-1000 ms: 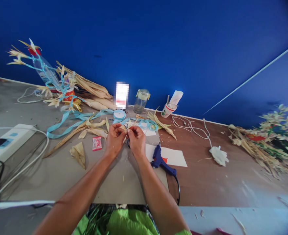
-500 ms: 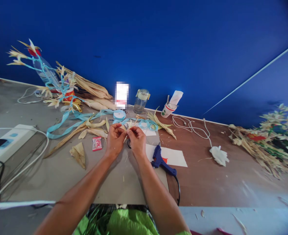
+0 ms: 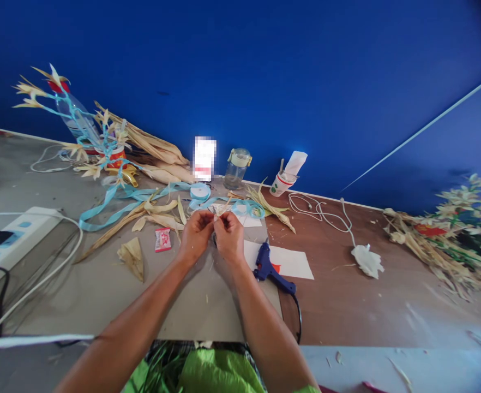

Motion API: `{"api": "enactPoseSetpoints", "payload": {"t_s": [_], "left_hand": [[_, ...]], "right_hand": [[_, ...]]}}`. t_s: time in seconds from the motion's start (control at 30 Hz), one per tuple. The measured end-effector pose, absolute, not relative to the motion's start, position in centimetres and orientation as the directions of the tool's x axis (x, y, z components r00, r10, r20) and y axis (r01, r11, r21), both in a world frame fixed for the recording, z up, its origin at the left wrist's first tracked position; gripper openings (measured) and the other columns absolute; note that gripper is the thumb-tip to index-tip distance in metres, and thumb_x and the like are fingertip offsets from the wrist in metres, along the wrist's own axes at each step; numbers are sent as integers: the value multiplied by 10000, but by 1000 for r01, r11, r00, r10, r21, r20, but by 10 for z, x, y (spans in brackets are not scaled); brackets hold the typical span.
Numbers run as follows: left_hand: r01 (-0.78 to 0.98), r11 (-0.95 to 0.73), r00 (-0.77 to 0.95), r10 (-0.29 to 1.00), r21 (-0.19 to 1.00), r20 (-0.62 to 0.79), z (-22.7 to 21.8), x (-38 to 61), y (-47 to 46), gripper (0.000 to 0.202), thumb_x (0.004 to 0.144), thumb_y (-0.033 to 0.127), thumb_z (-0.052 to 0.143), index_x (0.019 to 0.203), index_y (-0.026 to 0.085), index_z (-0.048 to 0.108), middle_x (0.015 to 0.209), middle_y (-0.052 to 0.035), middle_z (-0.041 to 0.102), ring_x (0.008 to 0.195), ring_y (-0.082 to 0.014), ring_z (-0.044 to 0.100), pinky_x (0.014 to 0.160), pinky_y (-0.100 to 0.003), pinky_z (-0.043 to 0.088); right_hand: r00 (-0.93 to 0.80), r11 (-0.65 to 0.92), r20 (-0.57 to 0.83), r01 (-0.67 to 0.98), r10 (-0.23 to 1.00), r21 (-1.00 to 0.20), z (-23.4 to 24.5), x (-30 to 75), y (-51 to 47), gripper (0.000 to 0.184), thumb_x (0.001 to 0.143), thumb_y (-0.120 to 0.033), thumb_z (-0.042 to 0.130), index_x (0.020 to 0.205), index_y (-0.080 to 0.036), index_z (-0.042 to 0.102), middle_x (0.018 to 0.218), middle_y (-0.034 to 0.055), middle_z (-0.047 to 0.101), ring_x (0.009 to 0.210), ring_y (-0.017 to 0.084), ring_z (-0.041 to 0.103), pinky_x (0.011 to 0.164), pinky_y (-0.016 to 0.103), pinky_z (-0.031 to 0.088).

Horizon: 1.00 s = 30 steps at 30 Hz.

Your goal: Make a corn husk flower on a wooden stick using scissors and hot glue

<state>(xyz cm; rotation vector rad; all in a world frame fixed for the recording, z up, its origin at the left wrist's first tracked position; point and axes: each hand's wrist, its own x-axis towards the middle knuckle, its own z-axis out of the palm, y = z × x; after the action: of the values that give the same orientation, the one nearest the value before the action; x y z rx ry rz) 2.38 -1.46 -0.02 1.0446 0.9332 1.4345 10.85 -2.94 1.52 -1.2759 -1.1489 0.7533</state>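
My left hand (image 3: 197, 233) and my right hand (image 3: 229, 236) meet over the middle of the table, fingertips pinched together. Between them is a small pale piece of corn husk (image 3: 216, 217), mostly covered by the fingers. Just beyond the fingertips lies light blue ribbon (image 3: 240, 206), with a roll of blue tape (image 3: 200, 191) behind it. A blue hot glue gun (image 3: 271, 270) rests to the right of my right hand, partly over a white card (image 3: 295, 263). Left of my left hand are a small red and pink packet (image 3: 162, 240) and a dried husk piece (image 3: 131, 258).
A blue-wrapped branch with husk flowers (image 3: 109, 144) stands at the left by a plastic bottle (image 3: 74, 117). A power strip (image 3: 15, 243) lies at the left edge. Along the wall are a lidded jar (image 3: 237, 169) and a cup (image 3: 282, 184). Husk flowers (image 3: 469, 202) lie far right.
The fingers of both hands have drawn closer around the small pale piece and shifted very slightly. The view has moved a little; the things on the table lie as before.
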Motion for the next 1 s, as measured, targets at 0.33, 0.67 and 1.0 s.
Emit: {"api": "enactPoseSetpoints", "payload": {"t_s": [0.33, 0.67, 1.0], "left_hand": [[-266, -106, -29, 994, 958, 102, -6, 12, -8, 152, 669, 279, 703, 752, 170, 635, 715, 13, 633, 694, -131, 569, 727, -272, 441], [-205, -163, -114, 983, 965, 141, -10, 14, -6, 175, 640, 292, 715, 739, 177, 627, 695, 16, 621, 671, -128, 557, 686, -264, 431], [-125, -251, -125, 964, 960, 235, -22, 15, -2, 120, 671, 278, 675, 750, 191, 650, 757, 1, 627, 744, -147, 569, 745, -282, 444]], "right_hand": [[207, 428, 468, 212, 859, -879, 12, 116, -30, 185, 823, -248, 528, 947, -197, 656, 905, 49, 625, 888, 176, 581, 835, 320, 437], [194, 192, 141, -275, 971, -942, 11, 119, -26, 256, 732, -437, 630, 756, -187, 580, 566, -56, 474, 503, 84, 386, 507, 220, 330], [267, 205, 183, -58, 946, -977, 14, 119, -28, 243, 738, -427, 611, 735, -185, 594, 620, -29, 510, 559, 100, 416, 521, 224, 344]]}}
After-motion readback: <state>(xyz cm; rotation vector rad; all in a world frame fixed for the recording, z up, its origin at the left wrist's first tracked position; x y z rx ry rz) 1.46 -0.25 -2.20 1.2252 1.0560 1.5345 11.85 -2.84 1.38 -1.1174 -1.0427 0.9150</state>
